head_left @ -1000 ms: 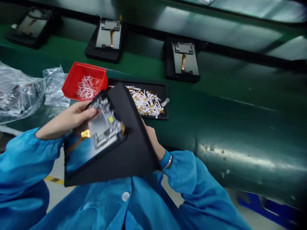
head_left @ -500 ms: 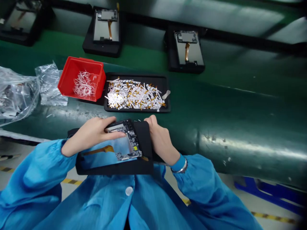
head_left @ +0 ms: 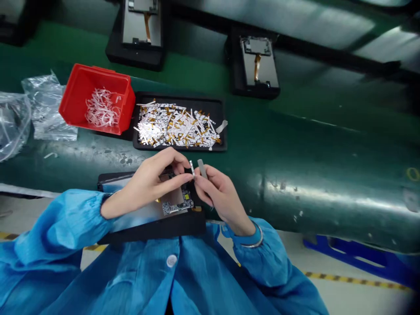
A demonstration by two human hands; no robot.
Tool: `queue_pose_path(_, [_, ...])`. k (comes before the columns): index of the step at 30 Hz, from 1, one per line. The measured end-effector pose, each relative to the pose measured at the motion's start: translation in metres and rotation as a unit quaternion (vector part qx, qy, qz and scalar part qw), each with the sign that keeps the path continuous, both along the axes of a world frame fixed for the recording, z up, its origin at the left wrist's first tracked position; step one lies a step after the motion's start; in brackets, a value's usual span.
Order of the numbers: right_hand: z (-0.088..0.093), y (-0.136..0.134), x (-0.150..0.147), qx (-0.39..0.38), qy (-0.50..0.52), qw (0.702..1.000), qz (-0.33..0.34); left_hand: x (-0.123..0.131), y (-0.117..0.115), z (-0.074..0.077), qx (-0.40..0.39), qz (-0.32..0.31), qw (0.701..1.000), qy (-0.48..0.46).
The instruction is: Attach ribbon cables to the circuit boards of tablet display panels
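Left to right, reference point the black plastic tray (head_left: pixel 177 97) of cut white-and-amber film scraps. Well left of it, a crumpled clear plastic bag (head_left: pixel 46 109); just beside it, a red plastic bin (head_left: pixel 95 98) of curled white strips. Below the tray, my left hand (head_left: pixel 147 186) has its fingers (head_left: pixel 183 177) clamped on a small white strip (head_left: pixel 191 168). The right hand (head_left: pixel 219 194) has its fingers (head_left: pixel 210 173) clamped on a narrow grey tab (head_left: pixel 201 169), just beside the strip. Under both hands, a green-edged-free circuit board panel (head_left: pixel 177 203) lies in a black foam holder (head_left: pixel 147 232).
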State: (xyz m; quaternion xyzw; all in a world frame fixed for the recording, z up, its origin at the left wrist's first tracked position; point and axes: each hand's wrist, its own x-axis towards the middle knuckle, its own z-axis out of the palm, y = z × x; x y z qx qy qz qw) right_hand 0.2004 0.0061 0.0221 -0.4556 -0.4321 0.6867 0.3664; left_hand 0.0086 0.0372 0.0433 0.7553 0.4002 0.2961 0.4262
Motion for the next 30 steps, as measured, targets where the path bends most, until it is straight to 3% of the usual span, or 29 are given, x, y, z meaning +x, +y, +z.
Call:
queue_pose_path(3, [-0.001, -0.001, -0.013, 0.001, 0.012, 0.999, 0.030, -0.003, 0.000, 0.004, -0.033, 0.017, 0.998, -0.048])
queue_pose_path(8, [-0.002, 0.005, -0.015, 0.027, 0.030, 0.998, 0.046, -0.011, -0.001, 0.005, -0.050, -0.004, 0.998, -0.025])
queue_pose_path(16, [0.003, 0.008, -0.016, 0.043, 0.044, 0.998, 0.002, -0.014, -0.006, 0.008, 0.097, 0.080, 0.992, -0.017])
queue_pose_path(20, [0.004, 0.008, -0.020, 0.029, 0.085, 0.995, -0.031, -0.022, -0.012, 0.006, 0.098, 0.003, 0.995, 0.031])
queue_pose_path(26, [0.007, 0.012, -0.027, 0.024, 0.121, 0.992, -0.012, -0.023, -0.019, 0.005, 0.164, 0.014, 0.986, 0.014])
queue_pose_path(30, [0.013, 0.016, -0.023, 0.091, 0.048, 0.994, 0.026, -0.026, -0.017, 0.007, 0.200, -0.013, 0.978, 0.055])
